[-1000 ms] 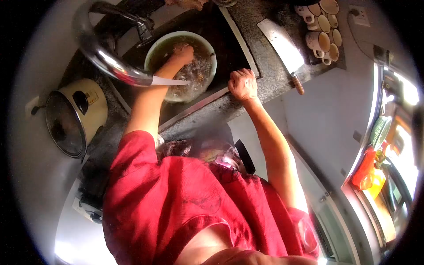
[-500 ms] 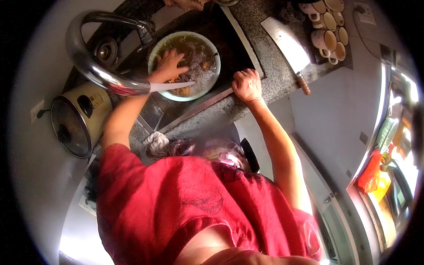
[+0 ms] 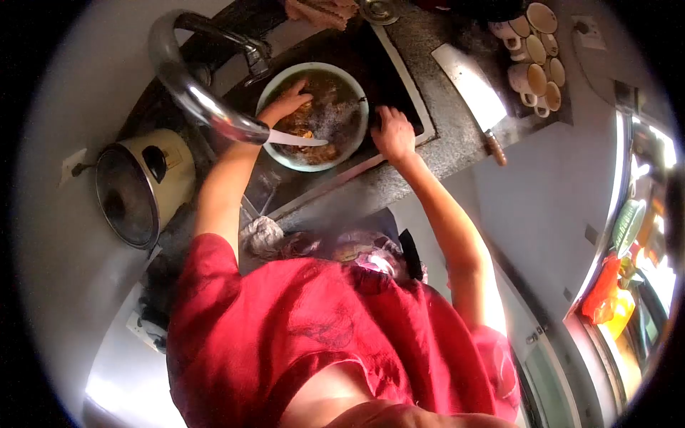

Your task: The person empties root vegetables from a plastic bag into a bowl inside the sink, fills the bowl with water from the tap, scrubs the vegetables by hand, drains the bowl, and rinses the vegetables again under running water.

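Observation:
A pale round basin stands in the dark sink, holding cloudy brownish water with orange-brown pieces in it. My left hand is inside the basin at its left side, fingers stretched out, partly under the water; nothing shows in its grip. From the curved metal faucet a stream of water runs into the basin. My right hand is over the sink's front right corner, close to the basin's right rim but apart from it. Its fingers are loosely bent and slightly apart, with nothing visible in them.
A cleaver with a wooden handle lies on the stone counter right of the sink. Several enamel mugs sit beyond it. A cream-coloured cooker stands at the left. A pinkish cloth lies behind the sink.
My right hand has left the sink's front edge and moved inward toward the basin, its fist loosening. My left hand has shifted slightly within the basin. The whole view has moved a little.

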`<state>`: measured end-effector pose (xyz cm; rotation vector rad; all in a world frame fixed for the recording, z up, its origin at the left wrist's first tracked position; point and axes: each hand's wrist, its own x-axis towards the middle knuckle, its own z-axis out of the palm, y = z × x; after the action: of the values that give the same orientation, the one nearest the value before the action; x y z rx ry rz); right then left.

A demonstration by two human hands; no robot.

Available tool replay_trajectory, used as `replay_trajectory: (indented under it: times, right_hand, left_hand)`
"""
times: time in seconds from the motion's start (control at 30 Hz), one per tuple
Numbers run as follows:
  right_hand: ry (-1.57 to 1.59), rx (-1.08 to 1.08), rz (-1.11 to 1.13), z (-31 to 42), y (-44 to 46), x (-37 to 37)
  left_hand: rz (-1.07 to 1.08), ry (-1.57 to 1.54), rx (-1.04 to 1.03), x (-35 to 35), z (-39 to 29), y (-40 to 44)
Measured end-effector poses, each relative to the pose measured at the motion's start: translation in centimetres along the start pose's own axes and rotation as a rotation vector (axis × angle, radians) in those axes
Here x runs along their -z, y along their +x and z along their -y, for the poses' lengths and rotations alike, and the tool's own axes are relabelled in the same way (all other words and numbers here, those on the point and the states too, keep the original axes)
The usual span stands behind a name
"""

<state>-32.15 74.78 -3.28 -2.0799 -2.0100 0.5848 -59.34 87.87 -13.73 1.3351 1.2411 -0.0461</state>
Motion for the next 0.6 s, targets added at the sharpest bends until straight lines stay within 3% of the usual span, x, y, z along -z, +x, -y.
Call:
replay_trajectory:
  times: [0.03, 0.07, 0.1, 0.13, 0.17, 0.2, 0.27, 0.3, 0.33, 0.4, 0.47, 0.5, 0.6]
  right_hand:
    - [0.093, -0.094, -0.099, 0.6, 1.1, -1.2]
    - [0.185, -0.186, -0.197, 1.1, 2.2, -2.5]
    - [0.110, -0.456, -0.140, 1.4, 3.1, -4.1]
    - [0.225, -0.689, 0.132, 1.2, 4.4, -5.1]
    - [0.175, -0.591, 0.298, 0.1, 5.0, -7.3]
    - [0.120, -0.497, 0.467, -1.4, 4.6, -10.1]
    - [0.265, -0.566, 0.516, -3.7, 3.6, -14.0]
    - [0.335, -0.597, 0.533, -3.8, 3.7, -13.7]
    - [0.405, -0.629, 0.549, -3.9, 3.7, -13.3]
    - [0.243, -0.492, 0.482, -0.7, 2.5, -10.2]
    - [0.183, -0.477, 0.439, 1.7, 2.0, -8.3]
    - [0.201, -0.473, 0.396, 2.1, 1.7, -7.9]
    - [0.213, -0.456, 0.358, 4.4, 1.1, -5.2]
  left_hand:
    - [0.013, 0.050, -0.190, 0.2, 2.0, 1.1]
    - [0.011, 0.053, -0.182, 0.3, 1.4, 0.5]
    - [0.052, 0.085, -0.158, 0.4, -0.2, -0.3]
    - [0.088, 0.115, -0.138, 0.8, -1.0, -0.7]
    - [0.044, 0.150, -0.226, -0.4, 3.2, 2.4]
    - [0.084, 0.122, -0.250, -0.4, 0.8, 0.2]
    - [0.234, -0.091, 0.000, -0.7, -0.7, -1.0]
    - [0.233, -0.096, -0.011, -1.3, -0.1, -0.4]
    - [0.178, -0.057, -0.135, -2.4, 1.4, 0.4]
    - [0.101, -0.120, -0.355, -3.2, 3.0, 0.7]
    - [0.056, -0.288, -0.240, -2.3, -1.7, -5.3]
    - [0.105, -0.312, -0.218, -2.3, -0.7, -4.9]
    - [0.099, -0.493, -0.309, -5.2, 9.7, -0.2]
